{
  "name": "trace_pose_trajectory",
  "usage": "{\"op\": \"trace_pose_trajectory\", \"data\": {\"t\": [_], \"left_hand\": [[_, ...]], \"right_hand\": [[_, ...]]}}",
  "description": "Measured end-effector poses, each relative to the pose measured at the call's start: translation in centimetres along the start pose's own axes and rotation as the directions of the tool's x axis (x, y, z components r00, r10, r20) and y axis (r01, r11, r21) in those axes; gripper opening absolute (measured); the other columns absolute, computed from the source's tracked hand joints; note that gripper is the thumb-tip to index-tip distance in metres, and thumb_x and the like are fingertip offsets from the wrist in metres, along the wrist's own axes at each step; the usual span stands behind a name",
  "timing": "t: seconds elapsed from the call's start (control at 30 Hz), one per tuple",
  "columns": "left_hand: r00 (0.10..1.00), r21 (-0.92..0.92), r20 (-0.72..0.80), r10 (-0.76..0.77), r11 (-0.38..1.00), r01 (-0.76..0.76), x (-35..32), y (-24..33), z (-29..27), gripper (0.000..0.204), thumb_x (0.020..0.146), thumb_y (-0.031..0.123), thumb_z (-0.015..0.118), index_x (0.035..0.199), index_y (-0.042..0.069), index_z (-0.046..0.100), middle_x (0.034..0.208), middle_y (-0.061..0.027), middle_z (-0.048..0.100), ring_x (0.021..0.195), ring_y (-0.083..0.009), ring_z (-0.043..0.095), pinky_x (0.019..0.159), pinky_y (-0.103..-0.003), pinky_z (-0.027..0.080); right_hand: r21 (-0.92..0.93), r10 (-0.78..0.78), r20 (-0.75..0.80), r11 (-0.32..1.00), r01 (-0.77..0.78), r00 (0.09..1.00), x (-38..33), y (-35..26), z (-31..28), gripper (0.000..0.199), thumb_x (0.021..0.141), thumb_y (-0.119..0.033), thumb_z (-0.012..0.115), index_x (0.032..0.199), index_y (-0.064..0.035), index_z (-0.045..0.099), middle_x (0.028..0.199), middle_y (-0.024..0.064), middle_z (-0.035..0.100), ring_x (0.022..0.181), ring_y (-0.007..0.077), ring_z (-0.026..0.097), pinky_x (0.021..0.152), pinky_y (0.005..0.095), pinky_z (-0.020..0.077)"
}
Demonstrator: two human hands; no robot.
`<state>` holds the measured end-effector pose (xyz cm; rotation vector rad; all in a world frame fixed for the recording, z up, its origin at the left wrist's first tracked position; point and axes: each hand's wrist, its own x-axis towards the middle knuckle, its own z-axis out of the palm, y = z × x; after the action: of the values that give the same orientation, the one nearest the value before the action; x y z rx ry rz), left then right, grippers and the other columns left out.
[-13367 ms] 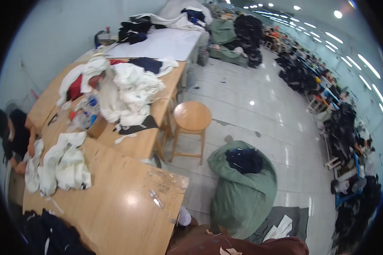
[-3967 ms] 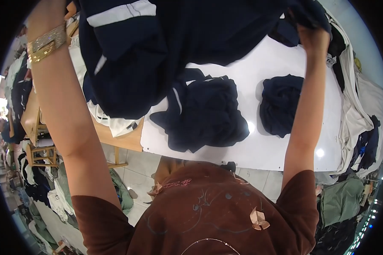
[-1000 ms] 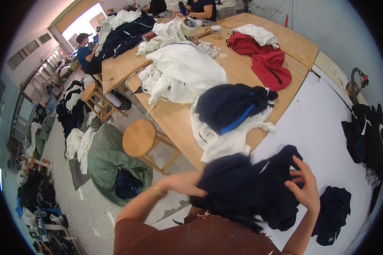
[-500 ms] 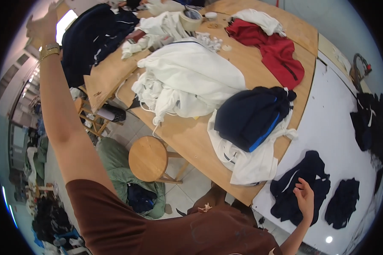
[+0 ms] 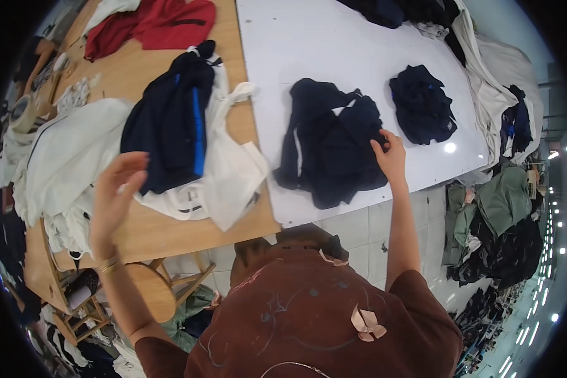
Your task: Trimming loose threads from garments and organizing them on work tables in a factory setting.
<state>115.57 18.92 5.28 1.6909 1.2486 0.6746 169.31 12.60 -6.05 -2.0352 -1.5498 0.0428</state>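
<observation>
My left hand (image 5: 116,192) is raised by the near edge of the wooden table, thumb apart from the fingers and nothing in it. Just beyond it, a folded navy garment with a blue stripe (image 5: 170,126) lies on white garments (image 5: 230,170). My right hand (image 5: 392,156) is over the white table, its fingers slightly bent and apart. Its fingertips are at the right edge of a dark navy garment with white trim (image 5: 334,145), which lies loosely heaped. Whether they touch the cloth is hard to tell.
Another navy bundle (image 5: 423,104) lies farther right on the white table (image 5: 264,50). A red garment (image 5: 176,25) and a white pile (image 5: 69,157) lie on the wooden table (image 5: 233,242). A round stool (image 5: 148,293) stands below. Green sacking (image 5: 504,195) and dark cloth cover the floor at right.
The view has swung right toward the white table. My left hand has come down from high at the far left to beside the striped navy garment. The right hand remains near the loose navy garment.
</observation>
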Motion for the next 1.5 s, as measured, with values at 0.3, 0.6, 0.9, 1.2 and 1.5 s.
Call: {"op": "trace_pose_trajectory", "data": {"t": [0.3,0.6,0.9,1.2,1.5], "left_hand": [[0.985,0.099,-0.071,-0.155,0.982,0.162,15.6,-2.9,31.1,0.077,0.071,0.049,0.069,0.122,-0.003,0.045,0.105,-0.0219,0.058,0.093,-0.0287,0.06,0.082,-0.035,0.046],[0.939,-0.725,-0.336,0.071,0.617,-0.306,18.1,11.2,20.8,0.04,0.086,0.008,0.056,0.123,-0.002,0.046,0.114,-0.0107,0.057,0.103,-0.0177,0.055,0.09,-0.028,0.042],[0.973,0.022,-0.099,-0.206,0.978,0.209,5.1,-0.9,19.6,0.051,0.077,0.001,0.061,0.126,0.002,0.045,0.111,-0.0107,0.056,0.099,-0.0187,0.056,0.086,-0.029,0.045],[0.968,0.146,-0.069,-0.243,0.957,0.25,4.8,3.5,25.6,0.039,0.068,0.018,0.075,0.1,0.004,0.058,0.094,-0.0121,0.06,0.082,-0.0225,0.059,0.07,-0.031,0.047],[0.998,0.712,-0.032,-0.055,0.699,0.061,3.6,1.9,30.5,0.063,0.06,0.016,0.077,0.118,0.012,0.051,0.12,-0.0155,0.046,0.111,-0.0338,0.044,0.088,-0.037,0.041]], "right_hand": [[0.395,0.197,0.509,0.811,-0.431,0.838,7.2,4.1,3.7,0.046,0.077,-0.033,0.069,0.103,0.0027,0.061,0.084,0.0073,0.065,0.076,0.0139,0.058,0.07,0.0276,0.0459],[0.992,-0.074,-0.101,-0.086,0.094,0.992,16.2,0.1,-12.4,0.035,0.081,0.002,0.055,0.116,-0.0014,0.052,0.111,0.0116,0.06,0.104,0.0256,0.056,0.093,0.0368,0.0429],[0.671,-0.154,0.183,0.741,-0.009,0.971,1.7,20.2,-7.4,0.044,0.083,-0.01,0.052,0.125,-0.0013,0.045,0.123,0.0118,0.051,0.108,0.0233,0.051,0.093,0.0306,0.0391],[0.581,0.079,0.429,0.739,-0.341,0.9,1.3,7.9,-7.4,0.017,0.078,-0.006,0.067,0.093,-0.0015,0.06,0.069,-0.0009,0.057,0.06,0.0034,0.05,0.053,0.0166,0.0393],[0.305,-0.292,0.494,0.94,0.152,0.819,-4.9,-1.4,1.4,0.037,0.072,-0.031,0.069,0.1,-0.0083,0.06,0.093,0.0099,0.054,0.089,0.0264,0.055,0.071,0.0377,0.048]]}}
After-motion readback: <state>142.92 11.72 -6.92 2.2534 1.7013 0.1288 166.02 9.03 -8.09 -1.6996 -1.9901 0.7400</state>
